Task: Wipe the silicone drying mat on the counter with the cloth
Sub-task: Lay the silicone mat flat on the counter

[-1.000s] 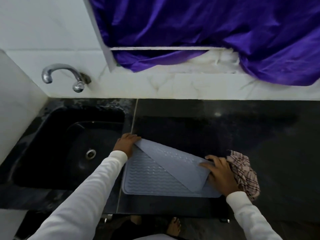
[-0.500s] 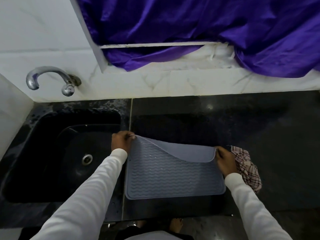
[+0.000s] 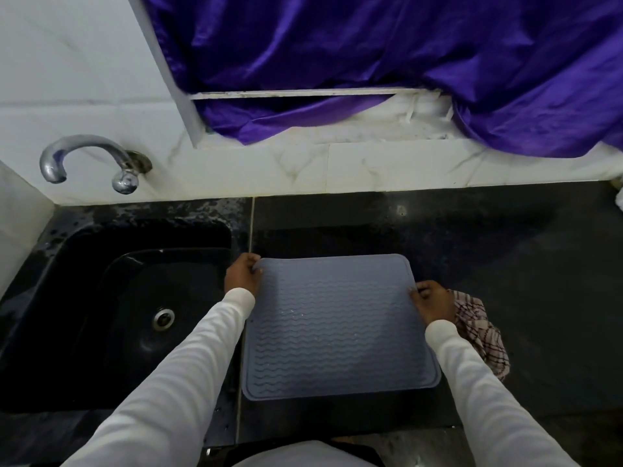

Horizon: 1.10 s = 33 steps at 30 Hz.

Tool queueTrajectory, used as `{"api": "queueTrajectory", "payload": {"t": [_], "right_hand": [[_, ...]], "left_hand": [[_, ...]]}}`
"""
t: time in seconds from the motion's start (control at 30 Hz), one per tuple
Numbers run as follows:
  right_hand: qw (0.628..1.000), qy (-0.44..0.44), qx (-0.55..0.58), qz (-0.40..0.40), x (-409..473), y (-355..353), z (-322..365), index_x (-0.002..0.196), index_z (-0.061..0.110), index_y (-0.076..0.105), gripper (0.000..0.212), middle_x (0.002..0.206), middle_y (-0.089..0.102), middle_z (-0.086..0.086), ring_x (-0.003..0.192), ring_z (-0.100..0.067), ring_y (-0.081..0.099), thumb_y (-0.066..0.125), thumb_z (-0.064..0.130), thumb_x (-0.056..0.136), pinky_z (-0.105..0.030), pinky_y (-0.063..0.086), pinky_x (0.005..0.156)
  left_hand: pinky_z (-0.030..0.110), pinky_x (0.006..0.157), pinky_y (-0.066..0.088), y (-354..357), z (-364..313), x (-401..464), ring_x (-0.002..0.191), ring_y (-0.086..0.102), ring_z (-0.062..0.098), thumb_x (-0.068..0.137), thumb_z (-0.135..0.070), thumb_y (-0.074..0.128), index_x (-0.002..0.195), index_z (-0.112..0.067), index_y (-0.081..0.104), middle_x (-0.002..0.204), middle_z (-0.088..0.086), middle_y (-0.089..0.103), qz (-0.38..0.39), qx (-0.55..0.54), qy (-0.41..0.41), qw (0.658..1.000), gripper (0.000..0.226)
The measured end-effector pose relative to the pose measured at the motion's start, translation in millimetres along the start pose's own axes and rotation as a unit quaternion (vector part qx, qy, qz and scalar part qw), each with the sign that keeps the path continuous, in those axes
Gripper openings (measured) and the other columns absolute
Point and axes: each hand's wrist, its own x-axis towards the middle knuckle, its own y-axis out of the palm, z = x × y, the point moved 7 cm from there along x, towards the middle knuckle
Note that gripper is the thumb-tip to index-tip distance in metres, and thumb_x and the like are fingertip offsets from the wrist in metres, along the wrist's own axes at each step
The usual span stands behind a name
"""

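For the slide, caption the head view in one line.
Both hands, left hand and right hand, hold the grey mat flat on the counter, checked cloth under the right, sink alongside.

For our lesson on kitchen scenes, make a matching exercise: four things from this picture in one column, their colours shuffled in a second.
Things:
1. mat
2. cloth
3. tap
4. sink

Colours:
A. black
B. checked pink and dark
C. grey-blue
D. shiny silver

Pairs: 1-C, 2-B, 3-D, 4-A
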Motion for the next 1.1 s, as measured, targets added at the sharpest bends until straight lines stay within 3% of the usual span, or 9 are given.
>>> {"api": "queueTrajectory", "payload": {"t": [0.07, 0.2, 0.33, 0.43, 0.53, 0.63, 0.8, 0.93, 1.1], "right_hand": [[1.0, -0.009, -0.026, -0.014, 0, 0, 0, 0.094, 0.007, 0.069, 0.018, 0.08, 0.068, -0.009, 0.077, -0.028, 0.064, 0.072, 0.02, 0.082, -0.038, 0.054, 0.074], [0.994, -0.029, -0.101, -0.02, -10, 5, 14, 0.115, 0.01, 0.059, 0.027, 0.12, 0.048, -0.015, 0.093, -0.034, 0.057, 0.06, 0.016, 0.089, -0.041, 0.05, 0.08], [0.961, -0.192, -0.198, -0.023, -37, 33, 66, 0.134, 0.015, 0.049, 0.046, 0.136, 0.041, -0.014, 0.121, -0.033, 0.041, 0.058, 0.019, 0.089, -0.046, 0.047, 0.095], [0.934, -0.252, -0.236, 0.091, -59, 82, 98, 0.147, 0.019, 0.035, 0.066, 0.153, 0.026, -0.016, 0.139, -0.037, 0.023, 0.061, 0.033, 0.088, -0.049, 0.025, 0.112], [0.894, -0.255, -0.297, 0.218, -72, 130, 103, 0.154, 0.03, 0.008, 0.091, 0.161, -0.004, -0.009, 0.147, -0.032, -0.004, 0.056, 0.061, 0.084, -0.05, 0.006, 0.117], [0.862, -0.258, -0.361, 0.247, -72, 147, 94, 0.151, 0.039, -0.007, 0.093, 0.16, -0.018, -0.003, 0.146, -0.031, -0.015, 0.04, 0.078, 0.081, -0.056, -0.001, 0.116], [0.865, -0.297, -0.359, 0.186, -68, 134, 82, 0.151, 0.042, -0.008, 0.08, 0.161, -0.014, 0.004, 0.148, -0.021, -0.01, 0.021, 0.078, 0.086, -0.049, 0.002, 0.118], [0.894, -0.242, -0.345, 0.151, -51, 110, 63, 0.151, 0.041, -0.003, 0.079, 0.162, -0.007, 0.006, 0.148, -0.018, -0.006, 0.022, 0.078, 0.086, -0.047, 0.003, 0.119], [0.895, -0.231, -0.338, 0.177, -42, 102, 54, 0.153, 0.034, 0.001, 0.078, 0.162, -0.007, 0.003, 0.148, -0.02, -0.007, 0.029, 0.071, 0.091, -0.047, 0.002, 0.119]], "left_hand": [[0.038, 0.097, 0.051, 6, 3, 0, 0.107, 0.064, 0.028, 0.082, -0.002, 0.056, 0.111, -0.021, 0.067, 0.113, 0.005, 0.069, 0.015, 0.04, 0.015, 0.999, 0.036], [0.044, 0.104, 0.042, 11, 4, -10, 0.124, 0.045, 0.033, 0.086, -0.005, 0.058, 0.138, -0.019, 0.053, 0.14, 0.007, 0.052, 0.01, 0.196, 0.086, 0.977, 0.055], [0.049, 0.111, 0.03, 30, -6, -36, 0.137, 0.031, 0.035, 0.086, -0.016, 0.064, 0.146, -0.016, 0.043, 0.159, 0.006, 0.029, 0.039, 0.299, 0.186, 0.935, 0.063], [0.047, 0.117, 0.019, 50, -13, -61, 0.145, 0.022, 0.036, 0.09, -0.032, 0.058, 0.15, -0.017, 0.037, 0.161, 0.01, 0.022, 0.108, 0.333, 0.238, 0.906, 0.066], [0.045, 0.121, 0.013, 58, -10, -72, 0.148, 0.016, 0.034, 0.088, -0.043, 0.062, 0.151, -0.017, 0.034, 0.162, 0.011, 0.018, 0.14, 0.341, 0.251, 0.895, 0.074], [0.046, 0.122, 0.004, 59, 6, -71, 0.151, -0.004, 0.03, 0.087, -0.061, 0.056, 0.157, -0.024, 0.015, 0.165, 0.005, -0.003, 0.18, 0.353, 0.214, 0.893, 0.089], [0.044, 0.121, -0.006, 59, 21, -75, 0.149, -0.02, 0.025, 0.09, -0.07, 0.039, 0.157, -0.026, -0.005, 0.163, 0.001, -0.02, 0.183, 0.349, 0.214, 0.894, 0.092], [0.044, 0.123, -0.004, 57, 21, -75, 0.15, -0.018, 0.024, 0.09, -0.072, 0.036, 0.157, -0.021, -0.005, 0.164, 0.004, -0.016, 0.167, 0.352, 0.215, 0.895, 0.094], [0.043, 0.123, -0.005, 57, 20, -75, 0.15, -0.015, 0.024, 0.089, -0.073, 0.038, 0.158, -0.018, -0.001, 0.164, 0.005, -0.013, 0.166, 0.345, 0.212, 0.899, 0.096]]}}
